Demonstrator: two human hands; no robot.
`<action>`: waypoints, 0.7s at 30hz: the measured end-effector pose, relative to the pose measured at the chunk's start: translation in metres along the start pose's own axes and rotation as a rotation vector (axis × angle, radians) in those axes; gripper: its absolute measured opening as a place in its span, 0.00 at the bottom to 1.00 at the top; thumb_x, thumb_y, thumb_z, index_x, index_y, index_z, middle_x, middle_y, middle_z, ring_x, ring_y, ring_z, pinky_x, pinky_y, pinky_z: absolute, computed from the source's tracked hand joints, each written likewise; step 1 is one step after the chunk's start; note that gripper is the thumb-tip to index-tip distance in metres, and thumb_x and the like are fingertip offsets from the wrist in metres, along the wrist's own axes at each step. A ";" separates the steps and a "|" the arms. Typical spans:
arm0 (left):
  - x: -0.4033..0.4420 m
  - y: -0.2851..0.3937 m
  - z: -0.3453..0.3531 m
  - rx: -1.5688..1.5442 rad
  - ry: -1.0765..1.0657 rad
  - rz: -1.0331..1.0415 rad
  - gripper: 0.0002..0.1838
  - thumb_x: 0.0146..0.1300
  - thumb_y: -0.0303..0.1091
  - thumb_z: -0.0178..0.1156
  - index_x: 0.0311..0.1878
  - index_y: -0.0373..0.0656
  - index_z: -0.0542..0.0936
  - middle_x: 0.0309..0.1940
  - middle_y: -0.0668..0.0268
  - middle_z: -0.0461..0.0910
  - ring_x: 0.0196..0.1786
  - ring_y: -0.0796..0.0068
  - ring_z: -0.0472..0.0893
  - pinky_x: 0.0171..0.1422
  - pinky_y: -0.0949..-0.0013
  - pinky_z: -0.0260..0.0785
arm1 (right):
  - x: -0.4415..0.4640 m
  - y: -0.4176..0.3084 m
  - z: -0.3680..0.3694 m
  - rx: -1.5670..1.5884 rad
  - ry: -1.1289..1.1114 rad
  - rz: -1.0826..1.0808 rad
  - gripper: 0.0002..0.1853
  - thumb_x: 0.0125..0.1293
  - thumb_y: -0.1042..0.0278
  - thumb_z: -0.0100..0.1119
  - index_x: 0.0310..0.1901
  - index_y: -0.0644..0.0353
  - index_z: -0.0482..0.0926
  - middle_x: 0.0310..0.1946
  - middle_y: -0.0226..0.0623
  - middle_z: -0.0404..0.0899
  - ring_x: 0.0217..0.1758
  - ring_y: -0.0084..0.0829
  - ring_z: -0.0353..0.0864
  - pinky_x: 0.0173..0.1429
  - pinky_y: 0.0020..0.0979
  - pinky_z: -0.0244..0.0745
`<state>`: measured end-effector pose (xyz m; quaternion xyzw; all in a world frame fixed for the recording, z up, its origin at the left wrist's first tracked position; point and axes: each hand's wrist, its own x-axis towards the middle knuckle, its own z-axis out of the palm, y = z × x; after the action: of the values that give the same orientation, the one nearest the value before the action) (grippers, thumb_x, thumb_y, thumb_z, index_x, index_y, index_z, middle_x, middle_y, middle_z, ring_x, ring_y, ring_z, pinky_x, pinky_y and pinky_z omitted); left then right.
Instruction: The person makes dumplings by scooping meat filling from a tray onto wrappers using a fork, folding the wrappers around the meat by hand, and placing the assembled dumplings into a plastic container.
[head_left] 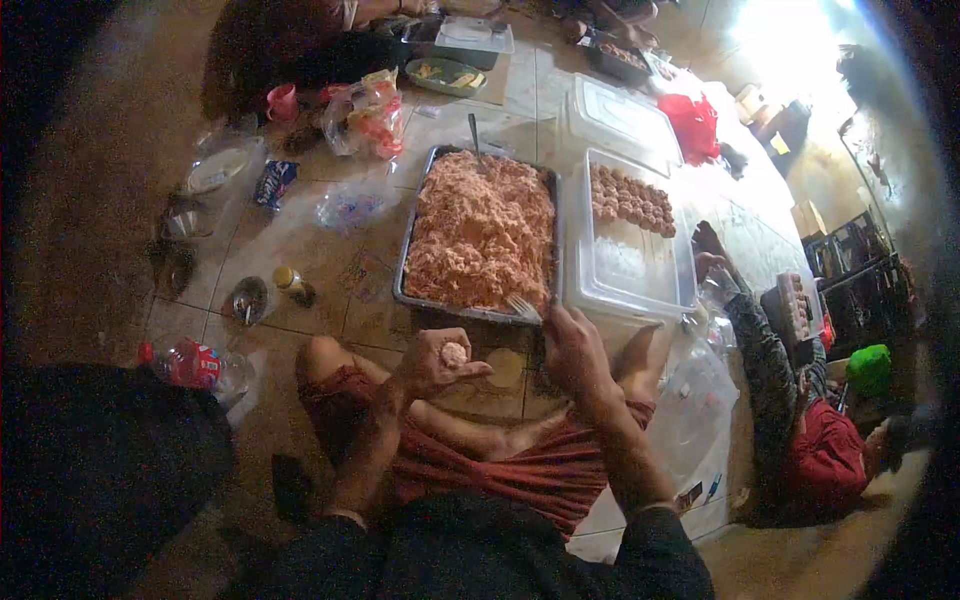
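Observation:
My left hand (432, 362) is curled around a small round pale piece (455, 355), which looks like a dumpling with its filling facing up. A fork (523, 308) is gripped in my right hand (576, 352). Its tines are at the near right edge of a dark rectangular tray (402, 280) heaped with pinkish minced filling (480, 235). Another utensil (474, 130) stands in the filling at the far side. Right of the tray, a clear plastic container (640, 285) holds rows of small round dumplings (630, 200). A pale yellowish disc (505, 370) lies between my hands.
At left are a bottle with a red label (195, 365), a small jar (287, 278), a glass bowl (248, 300) and plastic bags (362, 115). A clear lid (620, 120) lies beyond the container. A person in red (830, 450) sits at right; others work at the far side.

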<state>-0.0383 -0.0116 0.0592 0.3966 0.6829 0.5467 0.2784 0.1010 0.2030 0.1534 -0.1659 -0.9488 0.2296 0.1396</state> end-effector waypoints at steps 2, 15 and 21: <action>0.004 0.008 0.006 -0.074 -0.050 0.022 0.30 0.58 0.56 0.77 0.47 0.39 0.80 0.41 0.68 0.83 0.41 0.79 0.80 0.47 0.70 0.76 | 0.022 0.046 0.048 -0.100 -0.073 -0.019 0.08 0.75 0.69 0.53 0.47 0.62 0.79 0.43 0.45 0.81 0.48 0.39 0.82 0.55 0.39 0.77; 0.031 -0.043 0.028 -1.137 -0.190 0.038 0.48 0.65 0.56 0.67 0.74 0.28 0.62 0.73 0.52 0.67 0.71 0.59 0.71 0.77 0.59 0.62 | 0.026 -0.003 0.015 0.211 -0.132 -0.172 0.28 0.73 0.67 0.54 0.72 0.60 0.64 0.61 0.56 0.72 0.64 0.56 0.74 0.65 0.47 0.73; 0.038 0.042 0.032 -0.685 0.006 0.149 0.46 0.69 0.60 0.62 0.75 0.32 0.61 0.74 0.51 0.64 0.74 0.58 0.69 0.79 0.55 0.59 | 0.043 0.037 -0.002 0.448 -0.189 -0.084 0.22 0.69 0.66 0.63 0.61 0.64 0.72 0.49 0.53 0.75 0.55 0.52 0.81 0.55 0.44 0.77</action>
<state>-0.0227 0.0405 0.0937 0.3272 0.4297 0.7642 0.3525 0.0722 0.2513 0.1454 -0.0689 -0.8891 0.4428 0.0929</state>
